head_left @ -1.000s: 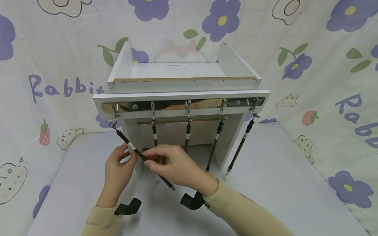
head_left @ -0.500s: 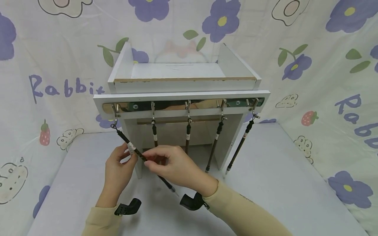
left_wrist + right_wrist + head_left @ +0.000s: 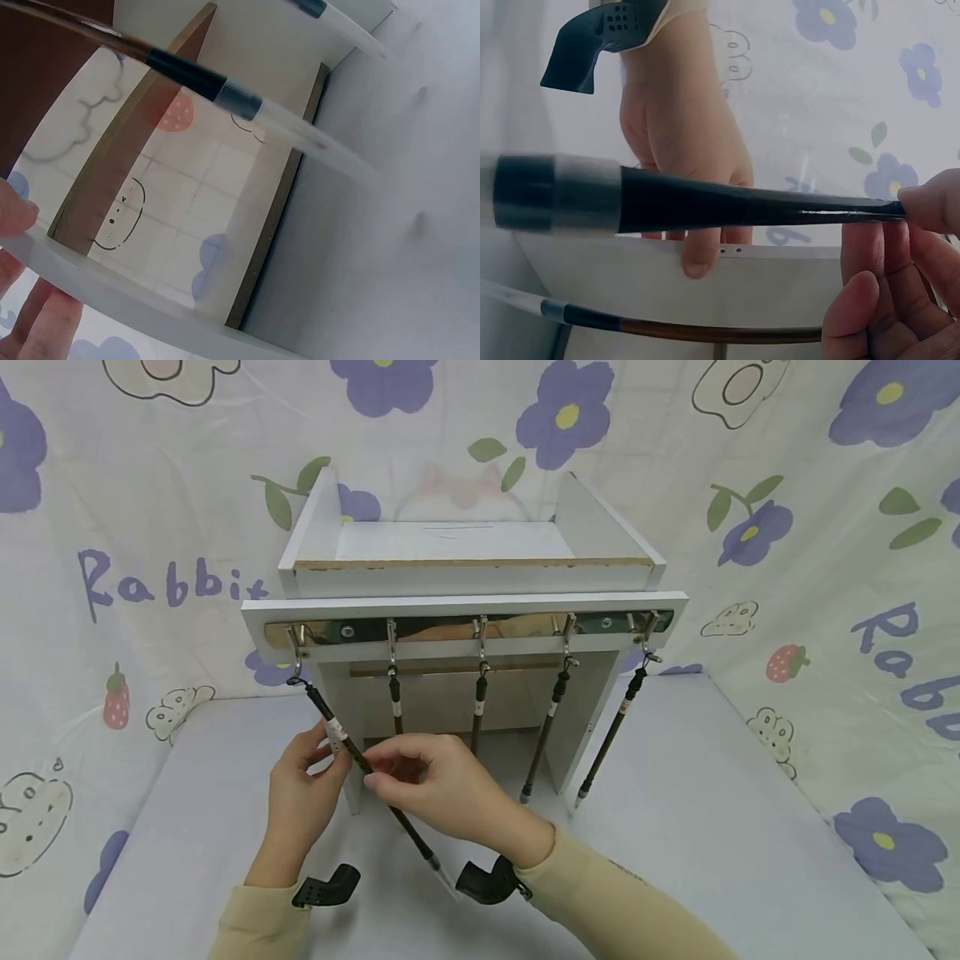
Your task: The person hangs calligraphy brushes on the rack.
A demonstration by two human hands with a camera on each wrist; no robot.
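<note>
My right hand (image 3: 442, 785) pinches the leftmost calligraphy brush (image 3: 408, 833) partway along its handle. The brush slants down to the right, its cord loop at the leftmost hook (image 3: 296, 660) and a clear cap over its tip. In the right wrist view, thumb and fingers meet on the narrow end of the dark brush (image 3: 682, 201). My left hand (image 3: 303, 793) grips the front edge of the white stand's left side panel (image 3: 142, 300), thumb on one face and fingers on the other.
Several more capped brushes (image 3: 546, 727) hang from the metal hook rail (image 3: 442, 628) to the right. An open white tray-like top (image 3: 465, 581) sits above the rail. White cloth (image 3: 675, 860) covers the table, and a patterned curtain (image 3: 825, 635) stands behind.
The brush in my right hand has swung slightly, its capped end lower and a little farther right. Its cord loop has drawn up against the hook. My left hand keeps its place.
</note>
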